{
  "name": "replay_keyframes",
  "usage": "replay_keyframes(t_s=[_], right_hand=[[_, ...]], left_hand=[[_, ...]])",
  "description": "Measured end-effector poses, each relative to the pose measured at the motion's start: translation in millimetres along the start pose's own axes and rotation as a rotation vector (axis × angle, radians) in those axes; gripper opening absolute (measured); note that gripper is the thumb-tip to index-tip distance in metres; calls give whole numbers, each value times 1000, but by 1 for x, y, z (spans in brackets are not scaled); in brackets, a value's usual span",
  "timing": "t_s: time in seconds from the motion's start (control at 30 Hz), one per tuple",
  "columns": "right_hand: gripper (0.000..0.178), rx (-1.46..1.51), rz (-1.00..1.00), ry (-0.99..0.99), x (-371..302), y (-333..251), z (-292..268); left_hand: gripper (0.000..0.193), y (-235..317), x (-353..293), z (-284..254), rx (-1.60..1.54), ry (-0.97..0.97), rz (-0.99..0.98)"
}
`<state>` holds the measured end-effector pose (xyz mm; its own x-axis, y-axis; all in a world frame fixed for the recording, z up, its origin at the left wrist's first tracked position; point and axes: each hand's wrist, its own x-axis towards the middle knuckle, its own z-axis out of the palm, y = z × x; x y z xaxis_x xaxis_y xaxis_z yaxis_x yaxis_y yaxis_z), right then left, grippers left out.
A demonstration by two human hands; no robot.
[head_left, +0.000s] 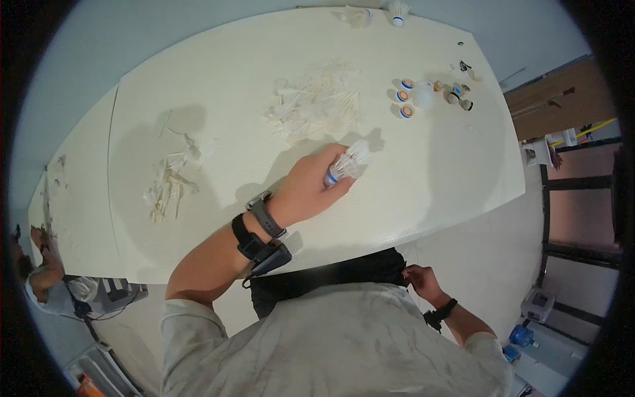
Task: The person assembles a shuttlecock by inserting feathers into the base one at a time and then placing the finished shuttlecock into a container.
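My left hand point(309, 182) is closed around a white feather shuttlecock point(355, 159) above the middle of the table. Its blue-ringed base sits between my thumb and fingers, and the feathers point away to the right. Just beyond this hand lies a heap of loose white feathers point(314, 99). To the left rests a smaller pile of feathers point(173, 182). My right hand point(424, 283) is low beside my dark shorts point(331, 281), off the table, with its fingers curled at the cloth's edge. What those fingers hold, if anything, is too small to make out.
Several round cork bases, some blue-ringed point(403, 96), lie at the far right of the white table point(397, 205). Two shuttlecocks, one of them upright point(398, 14), stand at the far edge. At far left, another person's arm point(47, 271) reaches the table. Blue bottles point(522, 335) stand lower right.
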<state>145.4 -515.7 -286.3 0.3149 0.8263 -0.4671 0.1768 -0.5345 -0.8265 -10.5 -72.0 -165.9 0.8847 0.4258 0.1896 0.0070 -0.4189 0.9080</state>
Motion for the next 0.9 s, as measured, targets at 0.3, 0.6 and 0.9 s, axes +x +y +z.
replay_keyframes(t_s=[0.3, 0.6, 0.9], right_hand=[[12, 48, 60, -40, -2, 16, -8], [11, -223, -120, 58, 21, -2, 4], [21, 50, 105, 282, -17, 6, 32]], left_hand=[[37, -2, 0, 1, -19, -2, 4], [37, 0, -1, 1, 13, 6, 12], [37, -2, 1, 1, -8, -2, -1]])
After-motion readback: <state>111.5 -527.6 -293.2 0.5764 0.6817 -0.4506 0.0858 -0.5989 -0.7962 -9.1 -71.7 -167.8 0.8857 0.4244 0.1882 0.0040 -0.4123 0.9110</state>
